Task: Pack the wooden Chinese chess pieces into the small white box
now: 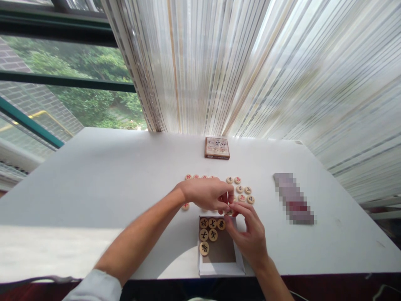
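Note:
My left hand reaches across from the left, fingers curled down and fingertips at a round wooden Chinese chess piece. My right hand comes in from the right and pinches the same piece between thumb and fingers. This piece is above the far right corner of an open box tray. Several pieces with black characters lie face up in the tray's far and left part. Beyond my hands, loose red and black pieces are spread on the table, some of them hidden behind my left hand.
A closed Chinese chess box lies farther back on the white table. To the right is a blurred-out flat object. Striped curtains and a window stand behind the table's far edge.

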